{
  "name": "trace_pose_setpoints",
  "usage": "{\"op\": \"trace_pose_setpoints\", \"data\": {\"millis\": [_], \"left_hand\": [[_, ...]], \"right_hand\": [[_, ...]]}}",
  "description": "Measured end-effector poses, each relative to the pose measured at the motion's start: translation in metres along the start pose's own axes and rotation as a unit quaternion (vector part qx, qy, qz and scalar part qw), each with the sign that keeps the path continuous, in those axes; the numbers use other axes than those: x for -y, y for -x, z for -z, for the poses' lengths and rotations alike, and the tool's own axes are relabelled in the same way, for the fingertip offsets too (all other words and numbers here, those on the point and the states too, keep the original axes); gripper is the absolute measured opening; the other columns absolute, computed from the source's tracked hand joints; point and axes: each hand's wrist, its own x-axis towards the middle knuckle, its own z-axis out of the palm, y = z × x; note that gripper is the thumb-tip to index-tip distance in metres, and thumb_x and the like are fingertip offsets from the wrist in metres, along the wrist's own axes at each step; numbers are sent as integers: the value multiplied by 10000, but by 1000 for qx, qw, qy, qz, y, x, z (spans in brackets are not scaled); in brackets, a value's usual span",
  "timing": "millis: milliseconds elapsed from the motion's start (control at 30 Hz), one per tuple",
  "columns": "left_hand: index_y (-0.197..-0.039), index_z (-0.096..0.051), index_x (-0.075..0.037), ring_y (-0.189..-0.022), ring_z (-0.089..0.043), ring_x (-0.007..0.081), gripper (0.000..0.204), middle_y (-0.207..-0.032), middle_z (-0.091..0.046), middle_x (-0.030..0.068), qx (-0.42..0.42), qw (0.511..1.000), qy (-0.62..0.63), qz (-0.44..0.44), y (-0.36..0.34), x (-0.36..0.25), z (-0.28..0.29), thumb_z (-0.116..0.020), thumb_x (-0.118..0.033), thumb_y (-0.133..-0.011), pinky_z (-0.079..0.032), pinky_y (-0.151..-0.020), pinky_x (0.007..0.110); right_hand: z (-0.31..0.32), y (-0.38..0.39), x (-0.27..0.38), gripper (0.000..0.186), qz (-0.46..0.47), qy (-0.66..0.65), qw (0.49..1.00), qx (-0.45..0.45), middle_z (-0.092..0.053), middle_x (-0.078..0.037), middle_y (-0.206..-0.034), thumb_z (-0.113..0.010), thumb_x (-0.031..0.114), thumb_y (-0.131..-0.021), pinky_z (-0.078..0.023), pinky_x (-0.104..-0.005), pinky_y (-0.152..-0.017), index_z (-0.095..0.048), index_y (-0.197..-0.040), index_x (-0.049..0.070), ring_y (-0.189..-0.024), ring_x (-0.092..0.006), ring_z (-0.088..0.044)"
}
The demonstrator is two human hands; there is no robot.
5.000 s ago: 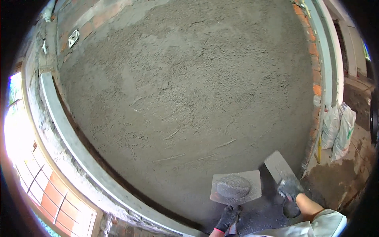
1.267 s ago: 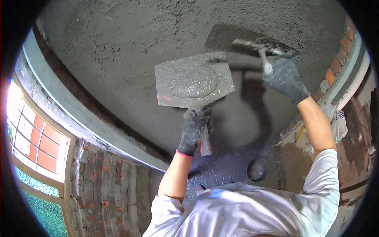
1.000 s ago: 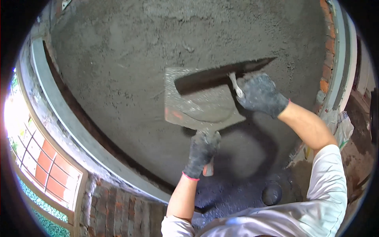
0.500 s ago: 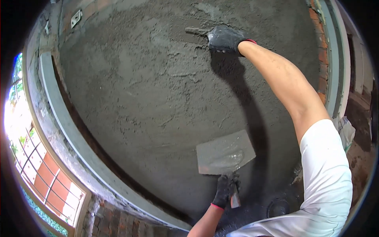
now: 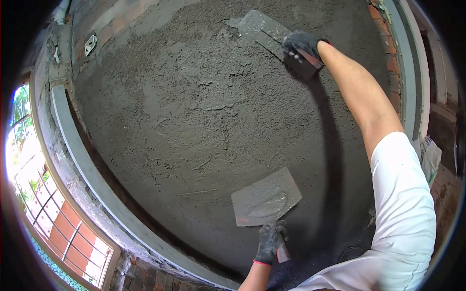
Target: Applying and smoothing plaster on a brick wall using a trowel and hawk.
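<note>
My right hand [image 5: 300,47], in a dark glove, grips a rectangular steel trowel [image 5: 257,29] high on the grey plastered wall [image 5: 174,121], its blade against the rough mortar. My left hand [image 5: 269,242], in a dark glove with a red cuff, holds the handle of a flat mortar board [image 5: 250,201] low in front of the wall. A shallow mound of wet mortar [image 5: 272,202] lies on that board. The wall is coarsely textured in the middle, with some brick showing along its upper left part.
On the left are a long grey strip [image 5: 82,150] along the wall's edge and a barred window [image 5: 58,223]. A small metal box [image 5: 90,46] sits in the upper left wall. At right stand exposed brick [image 5: 392,65], a door frame [image 5: 410,68] and a white sack [image 5: 431,160].
My right hand and trowel have risen from over the mortar board to high on the wall and, since half a second ago, shifted right. My left hand with the board has moved down.
</note>
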Motion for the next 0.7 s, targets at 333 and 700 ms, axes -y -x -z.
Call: {"op": "trace_pose_setpoints", "data": {"millis": [333, 700], "left_hand": [[-1008, -632, -39, -531, -541, 190, 276, -659, -579, 40, -16, 999, -24, 23, 48, -5, 35, -507, -274, -936, -449, -484, 331], [-1067, -591, 7, -614, -586, 186, 195, -832, -619, 83, 16, 997, 22, -71, 36, -1, -3, -559, -80, -896, -486, -507, 349]], "right_hand": [[-57, 53, -65, 213, -73, -544, 835, 30, -464, 18, -600, -520, 204, -922, -395, -281, -461, -574, -788, 47, -503, -108, -417], [-130, 9, 18, 180, 139, 21, 986, 94, -467, 12, -599, -512, 186, -845, -396, -318, -507, -512, -685, 103, -531, -128, -459]]}}
